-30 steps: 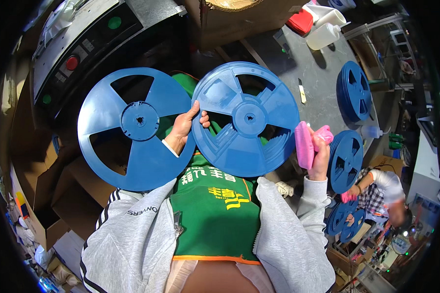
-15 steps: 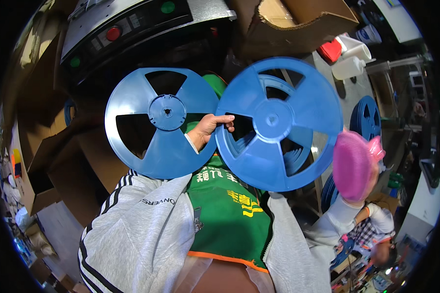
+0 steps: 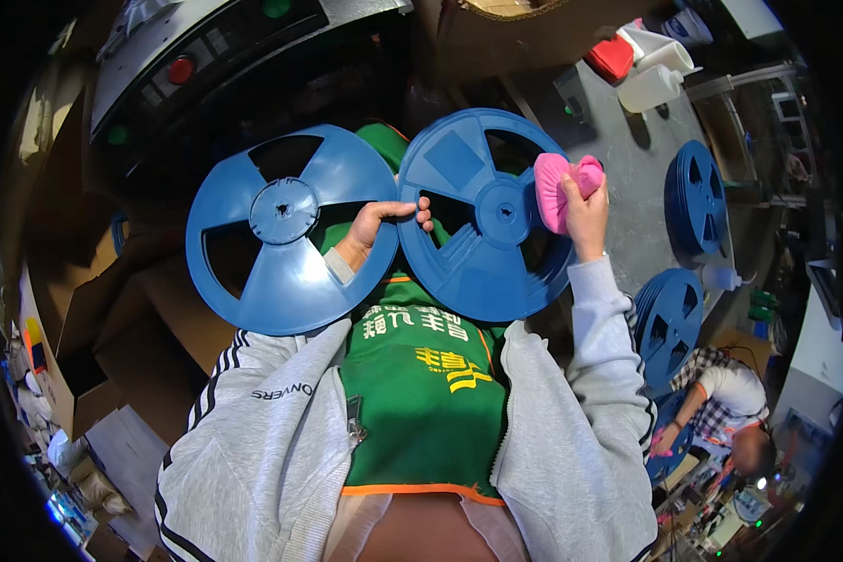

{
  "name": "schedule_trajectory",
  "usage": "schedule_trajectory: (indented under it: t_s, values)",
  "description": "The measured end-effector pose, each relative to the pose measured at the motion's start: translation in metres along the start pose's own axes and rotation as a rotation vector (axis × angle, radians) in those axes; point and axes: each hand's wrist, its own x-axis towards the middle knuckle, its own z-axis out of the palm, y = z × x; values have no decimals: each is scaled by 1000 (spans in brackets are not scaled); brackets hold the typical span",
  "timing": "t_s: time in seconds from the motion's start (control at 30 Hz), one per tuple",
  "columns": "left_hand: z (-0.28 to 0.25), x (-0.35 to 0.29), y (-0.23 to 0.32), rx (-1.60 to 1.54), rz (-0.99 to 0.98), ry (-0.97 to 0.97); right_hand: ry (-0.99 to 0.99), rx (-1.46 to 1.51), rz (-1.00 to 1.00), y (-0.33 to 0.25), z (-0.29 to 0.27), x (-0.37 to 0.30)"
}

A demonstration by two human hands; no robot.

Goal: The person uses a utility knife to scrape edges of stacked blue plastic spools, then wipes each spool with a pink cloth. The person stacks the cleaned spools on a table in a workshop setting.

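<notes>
- Head view: the left hand (image 3: 377,225) is curled round the left rim of the reel stack (image 3: 487,288), gripping it, fingertips showing in an opening.
- The blue single reel (image 3: 295,298) is just left of the stack, the left wrist showing through its opening.
- The right hand (image 3: 586,214) is closed on a pink cloth (image 3: 551,192) over the stack's right side; I cannot tell whether cloth and stack touch.
- More reels (image 3: 689,220) are on the grey table (image 3: 616,169), farther right.

blue round plastic reel stack (image 3: 487,286) in left hand (image 3: 375,229) | pink cloth pad (image 3: 551,199) in right hand (image 3: 586,211) | green fabric apron (image 3: 421,440) below grips, orange-edged, white-and-yellow print | grey fabric jacket (image 3: 253,459), black-striped
</notes>
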Motion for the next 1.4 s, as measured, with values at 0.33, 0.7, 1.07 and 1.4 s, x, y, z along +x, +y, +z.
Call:
schedule_trajectory:
  t_s: [0.33,0.7,1.07,1.4]
  values:
    - [-2,5,-1,-2,-23,111,-392,-271,-621,74,-10,-143]
    - [-3,13,1,0,-75,24,-105,-130,-275,-1,116,47]
    - [-8,10,-1,-64,-36,66,-287,-229,-920,-13,43,-50]
    - [0,10,0,121,-17,216,-462,-269,-863,-40,130,-1]
